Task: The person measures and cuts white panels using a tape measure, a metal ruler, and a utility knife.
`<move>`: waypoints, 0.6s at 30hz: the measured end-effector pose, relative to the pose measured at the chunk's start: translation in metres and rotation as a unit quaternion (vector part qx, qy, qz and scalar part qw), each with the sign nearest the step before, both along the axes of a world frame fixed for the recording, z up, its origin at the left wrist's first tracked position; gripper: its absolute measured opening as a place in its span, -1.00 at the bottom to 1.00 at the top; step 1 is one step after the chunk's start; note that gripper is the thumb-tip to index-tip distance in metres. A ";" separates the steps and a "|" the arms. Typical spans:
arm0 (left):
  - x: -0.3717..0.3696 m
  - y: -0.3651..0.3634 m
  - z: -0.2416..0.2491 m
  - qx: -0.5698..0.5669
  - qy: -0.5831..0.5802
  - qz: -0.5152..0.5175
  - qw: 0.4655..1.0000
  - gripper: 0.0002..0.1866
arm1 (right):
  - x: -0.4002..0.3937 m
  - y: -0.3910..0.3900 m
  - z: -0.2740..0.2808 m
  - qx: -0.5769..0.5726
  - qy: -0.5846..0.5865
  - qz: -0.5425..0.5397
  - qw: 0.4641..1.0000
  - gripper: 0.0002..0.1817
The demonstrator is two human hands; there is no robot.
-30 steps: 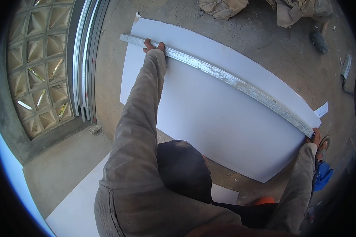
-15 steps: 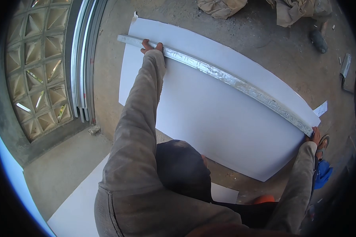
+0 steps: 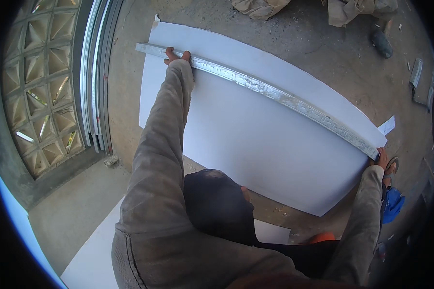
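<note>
1. Since the earlier frame, the long silvery metal straightedge (image 3: 270, 94) and the large white rectangular sheet (image 3: 255, 139) under it sit slightly higher and further left in the head view; both hands keep their places at the bar's two ends.
2. Left hand (image 3: 177, 54): at the far left end of the straightedge, fingers laid over the bar's top edge and pressing it down on the sheet. Its grip is a flat press with the fingers curled over (not a full wrap around the bar).
3. Right hand (image 3: 382, 159): at the near right end of the straightedge, beside the sheet's right corner. The sleeve covers most of it, so I cannot tell how far its grip is closed, only that it touches the bar's end.
4. The straightedge lies across the upper part of the white sheet, running from upper left down to lower right, touching the sheet along its length.
5. The sheet lies flat on the rough grey concrete floor (image 3: 323, 43).
6. Left of the sheet, a bundle of pale metal channel strips (image 3: 97, 72) lies beside a patterned glass-block wall (image 3: 38, 82).
7. Crumpled brown paper sacks (image 3: 260, 7) lie beyond the sheet's far edge, well apart from the hands.
8. A second white board (image 3: 91, 250) lies near the person's left side.
</note>
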State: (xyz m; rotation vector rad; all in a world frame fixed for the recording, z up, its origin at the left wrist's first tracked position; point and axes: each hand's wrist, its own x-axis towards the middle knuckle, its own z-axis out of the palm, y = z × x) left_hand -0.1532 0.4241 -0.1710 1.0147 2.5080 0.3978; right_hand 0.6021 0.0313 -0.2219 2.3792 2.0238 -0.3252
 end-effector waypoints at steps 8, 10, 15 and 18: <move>-0.001 0.001 -0.007 0.007 -0.019 0.016 1.000 -0.33 | -0.017 0.012 0.018 -0.023 0.007 -0.012 1.000 -0.41; 0.003 0.004 -0.003 -0.013 -0.005 0.041 0.999 -0.33 | -0.028 0.016 0.025 0.012 0.001 0.000 1.000 -0.40; 0.011 0.004 0.003 -0.010 -0.010 0.055 0.998 -0.35 | -0.057 0.032 0.055 -0.015 0.007 -0.055 0.998 -0.40; 0.010 0.006 -0.001 0.016 -0.026 0.066 0.997 -0.36 | -0.052 0.030 0.052 -0.010 0.030 -0.037 0.999 -0.36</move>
